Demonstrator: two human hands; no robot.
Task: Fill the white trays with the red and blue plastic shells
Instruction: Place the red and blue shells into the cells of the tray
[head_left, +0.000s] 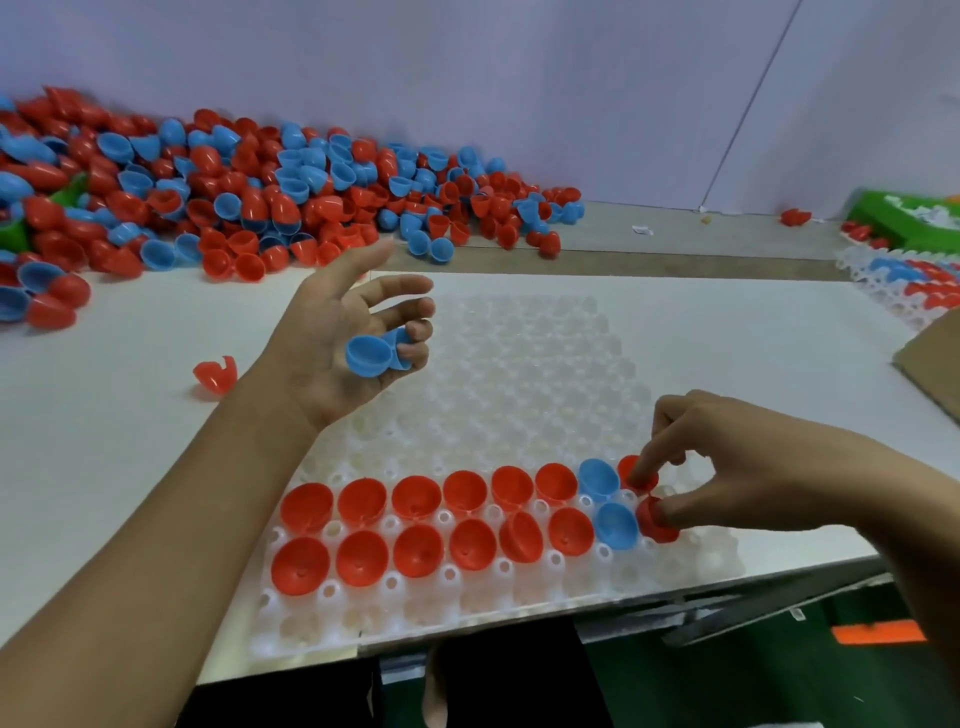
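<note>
A white tray (519, 374) with many round pockets lies on the table in front of me. Two rows of its near pockets hold red shells (361, 501) and two blue shells (615, 525) at the right end. My left hand (343, 343) hovers palm up over the tray's left part, its ring and little fingers curled round two blue shells (371, 353). My right hand (737, 467) is at the right end of the filled rows; its index finger presses into one red shell (631, 470) and its thumb pinches another red shell (655, 519).
A big heap of loose red and blue shells (249, 192) covers the far left of the table. One broken red shell (215, 374) lies alone on the left. Another partly filled tray (904, 280) and a green box (909, 218) sit far right. Cardboard (930, 358) lies at the right edge.
</note>
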